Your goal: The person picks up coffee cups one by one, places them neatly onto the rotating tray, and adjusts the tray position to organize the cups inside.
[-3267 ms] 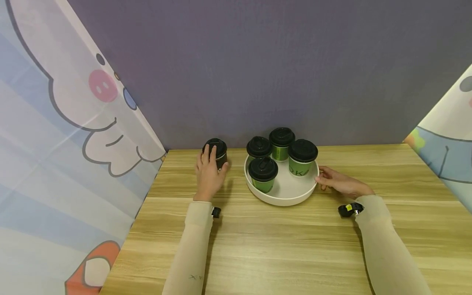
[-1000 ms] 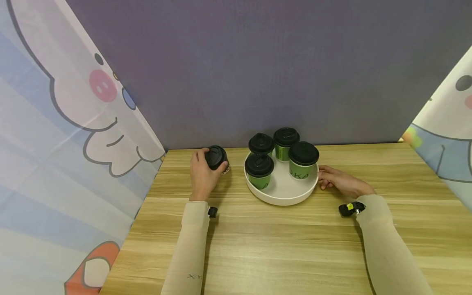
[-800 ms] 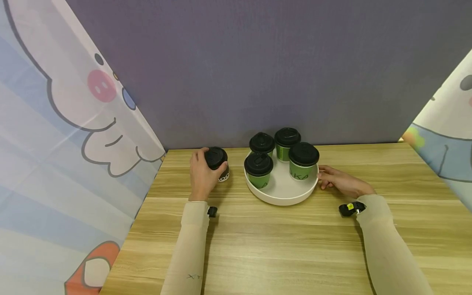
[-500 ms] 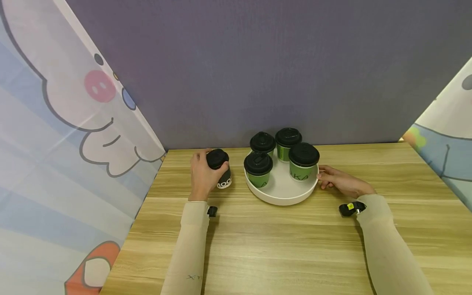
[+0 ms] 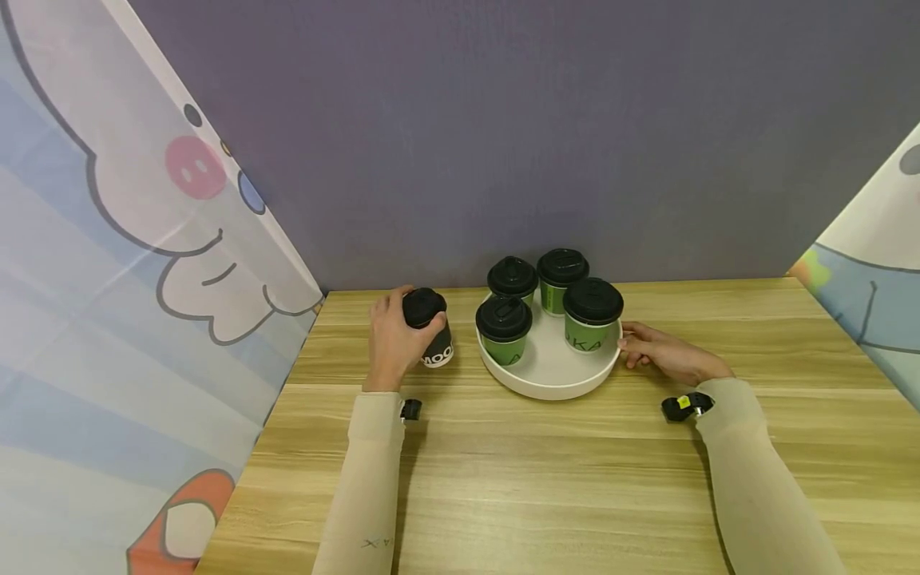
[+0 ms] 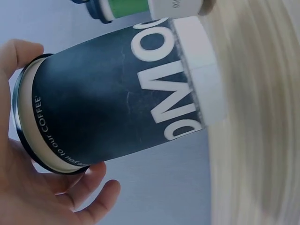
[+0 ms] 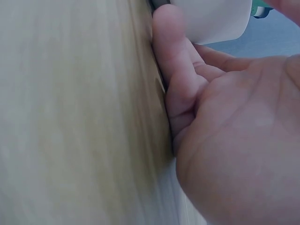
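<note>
My left hand (image 5: 398, 339) grips a black paper coffee cup (image 5: 438, 349) near its black lid, fingers round the far side and thumb on the near side. White lettering and a white base band show on the cup in the left wrist view, and its base is close over the wooden table. My right hand (image 5: 664, 351) holds the right rim of a round white tray (image 5: 549, 391), thumb at the rim and other fingers bent beside the wall. In the right wrist view, these fingers lie low along the table.
Several green paper cups (image 5: 584, 334) with black lids stand in the tray, grouped at its left, back and right. A grey-purple wall (image 5: 503, 144) rises behind the wooden table (image 5: 546, 479). A cartoon-print curtain (image 5: 108, 319) hangs at the left, another at the right.
My left hand has gone from resting over the black cup's lid to gripping it, and the cup has come nearer. The green cups have shifted slightly clockwise with the tray; my right hand stays put.
</note>
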A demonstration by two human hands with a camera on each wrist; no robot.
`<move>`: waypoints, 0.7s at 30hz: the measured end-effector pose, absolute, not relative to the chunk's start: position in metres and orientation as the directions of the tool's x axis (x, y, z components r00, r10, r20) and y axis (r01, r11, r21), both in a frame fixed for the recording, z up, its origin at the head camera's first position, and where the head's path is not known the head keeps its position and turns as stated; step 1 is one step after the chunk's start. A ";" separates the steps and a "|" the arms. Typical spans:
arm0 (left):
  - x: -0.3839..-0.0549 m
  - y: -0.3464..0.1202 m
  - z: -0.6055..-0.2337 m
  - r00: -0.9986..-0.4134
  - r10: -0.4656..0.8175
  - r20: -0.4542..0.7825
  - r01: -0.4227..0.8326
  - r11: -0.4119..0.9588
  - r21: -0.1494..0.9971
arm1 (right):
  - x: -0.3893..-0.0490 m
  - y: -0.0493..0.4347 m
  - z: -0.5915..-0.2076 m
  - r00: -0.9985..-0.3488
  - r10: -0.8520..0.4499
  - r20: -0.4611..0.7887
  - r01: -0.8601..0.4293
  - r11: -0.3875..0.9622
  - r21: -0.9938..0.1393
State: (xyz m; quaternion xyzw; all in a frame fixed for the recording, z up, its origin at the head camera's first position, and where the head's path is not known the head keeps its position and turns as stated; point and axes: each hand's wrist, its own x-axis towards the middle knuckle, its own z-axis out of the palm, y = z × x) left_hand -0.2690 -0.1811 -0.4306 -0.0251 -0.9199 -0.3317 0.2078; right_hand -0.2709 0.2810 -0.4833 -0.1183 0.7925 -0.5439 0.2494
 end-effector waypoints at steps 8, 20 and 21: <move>-0.259 -0.178 -0.417 -0.921 -0.014 0.389 0.234 0.779 0.581 | -0.270 0.281 -0.482 -0.841 -0.455 -0.293 0.086 0.423 -0.902; -0.249 -0.171 -0.401 -0.922 0.063 0.382 0.289 0.769 0.571 | -0.271 0.281 -0.486 -0.834 -0.490 -0.254 0.012 0.444 -0.896; -0.249 -0.170 -0.400 -0.922 0.066 0.381 0.291 0.767 0.572 | -0.271 0.281 -0.486 -0.834 -0.493 -0.247 0.001 0.446 -0.895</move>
